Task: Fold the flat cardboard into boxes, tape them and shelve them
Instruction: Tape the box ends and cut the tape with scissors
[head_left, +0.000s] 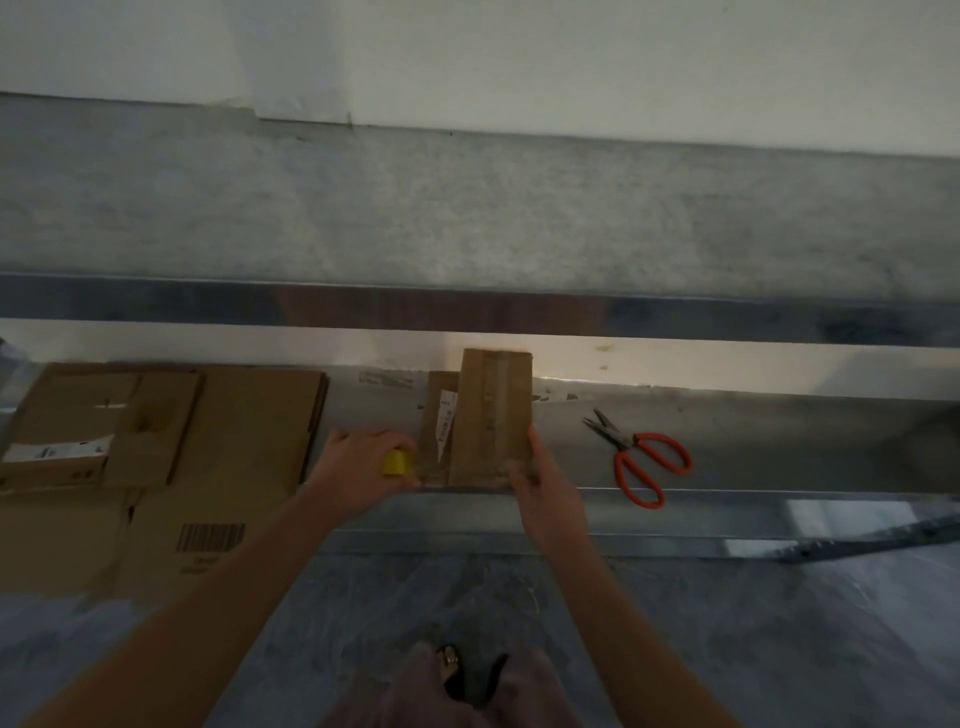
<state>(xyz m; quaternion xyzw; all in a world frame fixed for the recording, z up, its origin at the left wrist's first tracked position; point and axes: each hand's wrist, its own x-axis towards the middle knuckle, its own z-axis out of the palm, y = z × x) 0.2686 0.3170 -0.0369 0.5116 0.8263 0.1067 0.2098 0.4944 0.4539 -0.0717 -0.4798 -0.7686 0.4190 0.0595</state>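
Taping appears to be the step in hand. The left hand (363, 465) has its fingers curled round a yellow tape roll (397, 462), held at the near left edge of the small box (493, 415). The right hand (548, 493) grips the near right corner, thumb up the side, fingers over the cardboard. The box stands on the metal shelf (753, 447), between the two sets of fingers. A paler band along its top looks like tape. Orange scissors (647, 465) lie well right of the right fingers, and flat cardboard (234, 431) lies left of the left fingers. Judgement: the next move calls for drawing tape across the near seam with the box held steady, then freeing a hand to cut.
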